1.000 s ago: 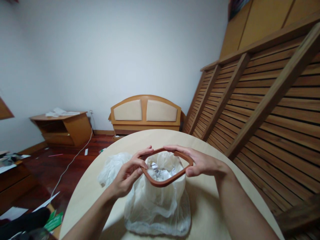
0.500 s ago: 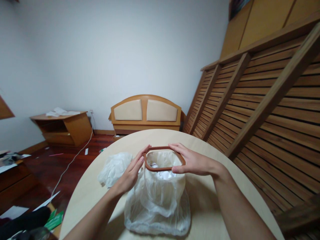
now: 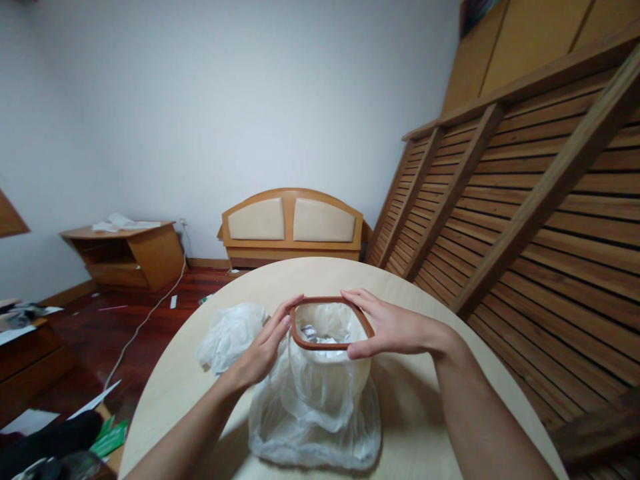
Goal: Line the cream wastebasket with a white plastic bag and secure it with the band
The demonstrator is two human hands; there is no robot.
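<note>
A small wastebasket (image 3: 327, 393) stands on the round table, with a thin white plastic bag (image 3: 270, 437) draped over its outside and spread around its base. Crumpled white paper (image 3: 327, 341) shows inside. At its mouth sits a brown rim ring (image 3: 323, 346), level with or just above the opening; I cannot tell whether it is fully seated. My left hand (image 3: 267, 343) presses the ring's left side with the fingers held together. Gripping the right side is my right hand (image 3: 387, 325), thumb at the near corner and fingers at the far corner.
Left of the wastebasket lies a crumpled white plastic bag (image 3: 233, 337) on the round table (image 3: 175, 400). Beyond are a headboard (image 3: 293, 220) and a low cabinet (image 3: 125, 257). A slatted wooden frame (image 3: 525, 233) leans along the right. A cable (image 3: 145, 320) crosses the floor.
The brown ring has moved slightly lower and a little to the right, with both hands following it. The wastebasket and the loose bag stay in place.
</note>
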